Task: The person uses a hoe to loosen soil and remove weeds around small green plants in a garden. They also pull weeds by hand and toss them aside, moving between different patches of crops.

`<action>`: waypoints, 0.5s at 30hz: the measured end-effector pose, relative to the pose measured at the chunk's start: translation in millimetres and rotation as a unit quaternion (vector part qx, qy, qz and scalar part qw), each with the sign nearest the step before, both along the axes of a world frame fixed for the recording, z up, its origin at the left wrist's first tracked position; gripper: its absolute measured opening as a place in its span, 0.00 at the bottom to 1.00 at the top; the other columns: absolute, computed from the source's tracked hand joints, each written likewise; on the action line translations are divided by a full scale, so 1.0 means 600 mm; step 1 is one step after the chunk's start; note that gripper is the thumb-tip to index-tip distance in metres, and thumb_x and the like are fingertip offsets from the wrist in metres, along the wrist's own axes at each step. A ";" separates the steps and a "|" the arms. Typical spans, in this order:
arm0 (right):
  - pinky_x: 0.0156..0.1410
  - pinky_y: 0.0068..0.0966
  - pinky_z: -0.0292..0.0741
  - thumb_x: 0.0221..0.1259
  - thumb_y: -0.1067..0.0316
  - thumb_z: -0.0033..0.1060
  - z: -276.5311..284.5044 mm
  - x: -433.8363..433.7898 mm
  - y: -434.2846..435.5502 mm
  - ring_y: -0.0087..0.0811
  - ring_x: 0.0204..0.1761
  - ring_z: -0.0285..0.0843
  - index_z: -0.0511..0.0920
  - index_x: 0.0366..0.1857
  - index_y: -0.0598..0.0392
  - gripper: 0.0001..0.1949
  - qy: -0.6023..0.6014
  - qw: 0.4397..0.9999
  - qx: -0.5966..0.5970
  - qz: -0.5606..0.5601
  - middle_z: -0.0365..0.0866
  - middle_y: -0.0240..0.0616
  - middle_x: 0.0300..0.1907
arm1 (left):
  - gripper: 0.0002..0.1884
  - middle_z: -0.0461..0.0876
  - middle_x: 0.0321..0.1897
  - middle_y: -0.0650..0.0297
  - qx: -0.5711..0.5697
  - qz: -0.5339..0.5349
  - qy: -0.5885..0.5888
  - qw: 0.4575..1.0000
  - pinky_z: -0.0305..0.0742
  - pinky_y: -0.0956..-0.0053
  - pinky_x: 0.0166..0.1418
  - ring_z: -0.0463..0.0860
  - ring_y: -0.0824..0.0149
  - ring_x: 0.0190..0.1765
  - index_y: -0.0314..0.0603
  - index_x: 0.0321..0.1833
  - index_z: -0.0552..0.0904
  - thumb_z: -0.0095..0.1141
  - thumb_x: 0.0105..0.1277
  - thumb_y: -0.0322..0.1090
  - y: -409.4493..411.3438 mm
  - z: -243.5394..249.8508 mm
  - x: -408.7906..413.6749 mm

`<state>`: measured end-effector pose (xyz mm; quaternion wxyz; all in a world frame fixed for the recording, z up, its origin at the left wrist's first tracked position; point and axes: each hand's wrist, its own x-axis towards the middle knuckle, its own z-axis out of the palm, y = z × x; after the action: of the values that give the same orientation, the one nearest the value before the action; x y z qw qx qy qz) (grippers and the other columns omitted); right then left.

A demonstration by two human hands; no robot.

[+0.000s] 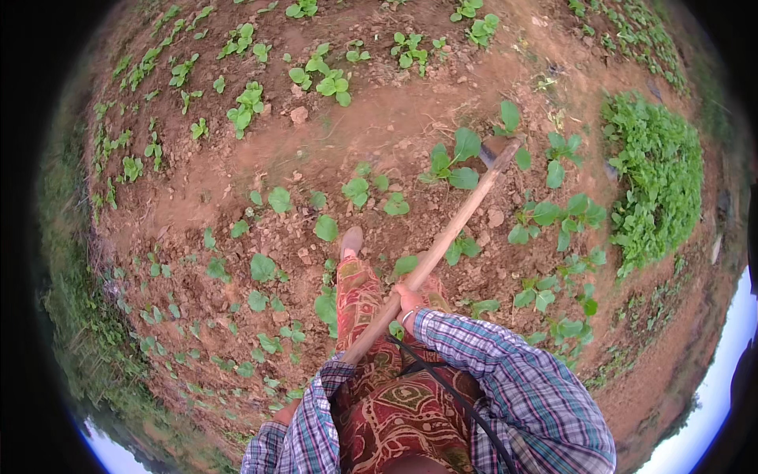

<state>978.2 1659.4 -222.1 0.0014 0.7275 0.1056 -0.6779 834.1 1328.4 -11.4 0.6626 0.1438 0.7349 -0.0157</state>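
My right hand [408, 301], with a bangle at the wrist, is closed around the wooden handle of a hoe [453, 234]. The handle slants from low at my left side up to the right. At its far end the dark metal blade [488, 155] meets the soil between broad-leaved seedlings [466, 145]. The handle's near end runs behind my plaid left sleeve [314, 423]. Of my left hand [286, 413] only a little skin shows beside that sleeve; its fingers and grip are hidden.
Leafy seedlings [262, 268] grow around my shoe [352, 240] and legs. Paler green plants [246, 106] stand across a bare dirt strip [266, 148]. A dense green patch [657, 178] lies at the right, and grass borders the far left. A black strap [456, 394] hangs before my patterned clothing.
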 end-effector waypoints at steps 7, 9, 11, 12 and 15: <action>0.24 0.33 0.72 0.47 0.65 0.56 0.029 -0.124 0.229 0.33 0.22 0.73 0.68 0.28 0.57 0.10 0.100 0.988 0.111 -0.040 0.71 0.37 0.22 | 0.25 0.77 0.32 0.47 0.034 0.003 0.025 0.999 0.71 0.59 0.38 0.78 0.49 0.36 0.52 0.56 0.62 0.47 0.57 0.48 0.200 -0.060 -0.007; 0.24 0.33 0.72 0.46 0.64 0.57 0.010 -0.142 0.311 0.34 0.21 0.73 0.69 0.28 0.58 0.11 0.084 0.984 0.158 0.010 0.71 0.38 0.21 | 0.25 0.77 0.32 0.46 0.044 0.017 0.005 0.999 0.71 0.59 0.38 0.78 0.49 0.37 0.52 0.56 0.62 0.46 0.57 0.48 0.261 -0.056 -0.003; 0.24 0.31 0.72 0.48 0.64 0.56 -0.012 -0.166 0.351 0.32 0.20 0.72 0.70 0.29 0.58 0.10 0.063 0.986 0.146 0.048 0.71 0.36 0.20 | 0.25 0.77 0.32 0.46 0.044 0.032 -0.017 0.998 0.71 0.59 0.38 0.78 0.49 0.37 0.52 0.56 0.61 0.46 0.57 0.48 0.274 -0.056 0.002; 0.24 0.31 0.72 0.48 0.64 0.55 -0.020 -0.179 0.352 0.32 0.19 0.71 0.70 0.29 0.57 0.10 0.056 0.987 0.138 0.068 0.71 0.36 0.20 | 0.25 0.77 0.32 0.46 0.037 0.038 -0.027 0.998 0.71 0.59 0.38 0.78 0.49 0.37 0.52 0.56 0.61 0.46 0.57 0.48 0.261 -0.053 0.005; 0.24 0.31 0.72 0.48 0.63 0.55 -0.077 -0.156 0.257 0.32 0.20 0.72 0.70 0.30 0.58 0.11 0.025 0.992 0.085 0.095 0.72 0.37 0.21 | 0.25 0.77 0.32 0.46 0.013 0.034 -0.059 0.998 0.71 0.59 0.38 0.78 0.49 0.37 0.52 0.56 0.61 0.46 0.57 0.48 0.183 -0.034 0.006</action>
<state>884.5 1813.6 -268.4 0.0015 0.6945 0.2314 -0.6812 837.9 1438.2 -31.8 0.7029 0.1285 0.6991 0.0250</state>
